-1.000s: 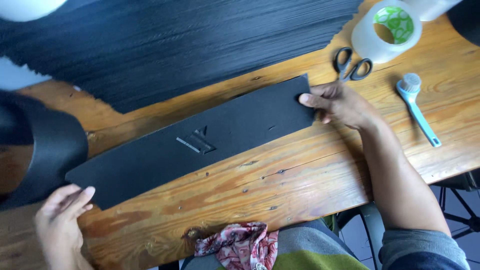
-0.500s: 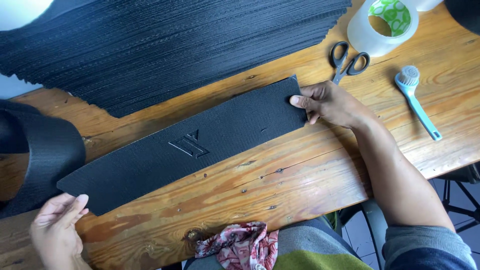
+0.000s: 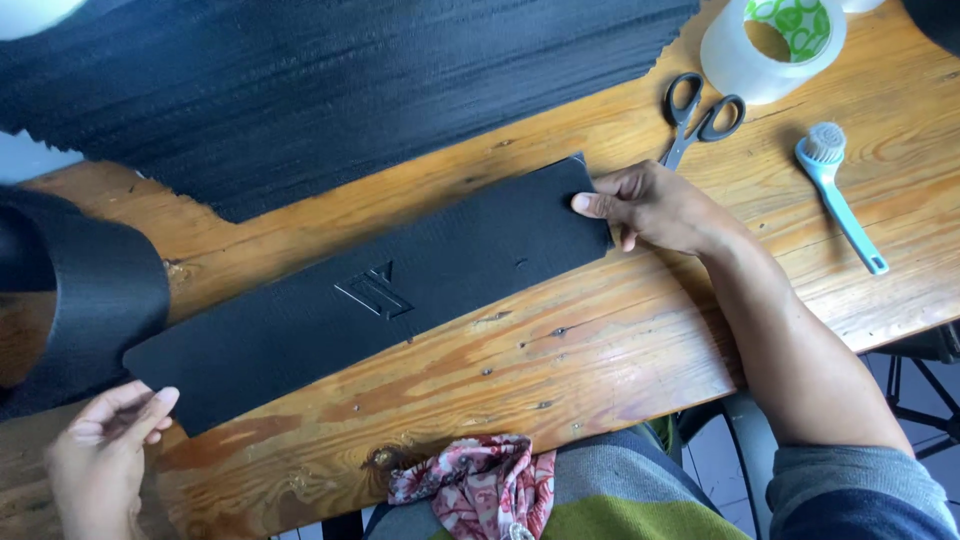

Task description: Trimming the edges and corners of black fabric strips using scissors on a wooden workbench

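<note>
Now: long black strip (image 3: 370,300) lying flat and slantwise across the wooden table (image 3: 620,350), raised emblem near its middle. Right hand (image 3: 655,205) at the strip's upper right end, fingers bent and pressing on the corner, thumb along the edge (a clamp on the sheet, not a fist). Left hand (image 3: 100,450) down at the lower left end, fingers loosely curled, fingertips (image 3: 160,398) touching the strip's corner; cannot tell whether pinching the edge or merely resting on it.

Behind the strip, well spread: big stack of black ribbed sheets (image 3: 350,90) covering the far side of the table. At far left, a curled black band (image 3: 90,290), just beside the strip's lower end. Top right: roll of clear tape (image 3: 770,45), hollow core showing only green inner lining. Black-handled scissors (image 3: 700,115) just beside the right hand, blades shut. Pale blue brush (image 3: 835,190) farther right, bristle head pointing away. Near table edge, on the lap: crumpled red patterned cloth (image 3: 480,485).
</note>
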